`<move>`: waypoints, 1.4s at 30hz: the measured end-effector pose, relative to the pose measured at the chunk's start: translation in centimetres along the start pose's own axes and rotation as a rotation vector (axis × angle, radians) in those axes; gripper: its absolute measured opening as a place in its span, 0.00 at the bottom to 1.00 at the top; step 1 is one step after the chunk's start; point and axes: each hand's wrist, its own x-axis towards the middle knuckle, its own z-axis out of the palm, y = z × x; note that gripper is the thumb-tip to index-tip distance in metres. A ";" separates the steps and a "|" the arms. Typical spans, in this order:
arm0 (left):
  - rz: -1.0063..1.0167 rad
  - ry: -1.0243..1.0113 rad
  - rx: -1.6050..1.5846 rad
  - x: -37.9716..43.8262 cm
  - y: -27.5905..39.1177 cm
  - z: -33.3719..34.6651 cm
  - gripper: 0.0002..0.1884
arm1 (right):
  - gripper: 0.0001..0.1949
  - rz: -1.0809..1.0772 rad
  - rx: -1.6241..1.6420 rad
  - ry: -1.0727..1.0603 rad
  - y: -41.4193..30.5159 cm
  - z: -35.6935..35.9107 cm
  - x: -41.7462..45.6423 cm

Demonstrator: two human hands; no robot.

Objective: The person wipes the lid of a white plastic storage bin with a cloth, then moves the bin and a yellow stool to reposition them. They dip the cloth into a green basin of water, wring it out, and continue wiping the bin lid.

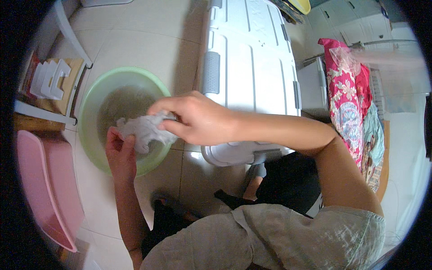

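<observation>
A crumpled white cloth [145, 130] hangs between my two hands, over the near right part of a light green plastic basin [88, 148]. The basin stands on the floor and holds murky water [125, 98]. My left hand [121, 148] pinches the cloth's left end between thumb and fingers. My right hand [199, 118] grips its right end, with the fingers curled round it; something small and dark shows between thumb and fingers, too unclear to name.
White storage boxes [236, 74] with grey latches stand right of the basin. A pink plastic bin [60, 189] is at the left, below a small shelf [76, 84] with a white plastic rack [50, 79]. Red patterned fabric [344, 91] and other cloths lie at the far right.
</observation>
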 end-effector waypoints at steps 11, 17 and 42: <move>-0.190 -0.559 0.541 1.4 3.1 8.4 0.05 | 0.19 0.177 1.318 0.016 3.0 -10.0 -9.9; -0.459 -0.404 0.524 5.6 1.4 13.3 0.18 | 0.22 0.072 1.254 0.353 3.0 -16.2 -6.8; -0.656 -0.446 -0.372 9.0 -7.2 13.4 0.20 | 0.09 0.138 -1.058 -0.353 11.0 -6.2 1.6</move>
